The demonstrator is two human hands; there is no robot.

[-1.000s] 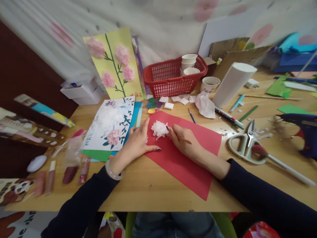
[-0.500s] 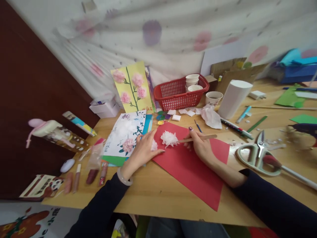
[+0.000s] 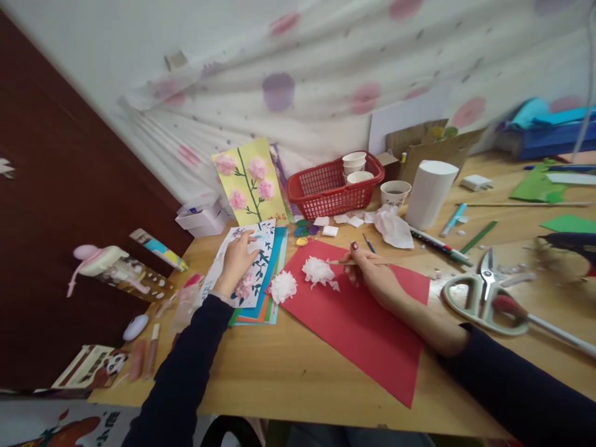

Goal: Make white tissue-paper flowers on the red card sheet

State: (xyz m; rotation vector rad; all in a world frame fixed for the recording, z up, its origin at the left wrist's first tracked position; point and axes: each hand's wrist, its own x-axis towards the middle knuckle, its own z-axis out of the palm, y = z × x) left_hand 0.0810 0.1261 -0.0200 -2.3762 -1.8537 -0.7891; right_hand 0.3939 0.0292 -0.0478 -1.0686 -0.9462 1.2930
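Note:
My left hand (image 3: 236, 259) is over a white sheet with painted flowers (image 3: 249, 299), thumb and fingers apart; what lies under the palm is hidden. My right hand (image 3: 372, 273) grips a thin wooden craft stick (image 3: 339, 262), its tip at a white crumpled-paper flower (image 3: 317, 271) on red paper (image 3: 358, 329). A second white paper flower (image 3: 283, 287) rests at the red paper's left corner. Beneath the painted sheet is a stack of coloured paper (image 3: 270, 310).
Behind stand a yellow flower picture (image 3: 251, 180), a red basket (image 3: 326, 189) with paper cups, and a white roll (image 3: 431, 195). Scissors (image 3: 484, 292), pens and a glue gun (image 3: 568, 245) lie right. A drink bottle (image 3: 125, 270) lies left, near lip-gloss tubes (image 3: 151, 351).
My left hand has moved left from beside the paper flowers onto the painted sheet, uncovering the second white flower. My right hand keeps the stick by the other flower. The view has shifted slightly.

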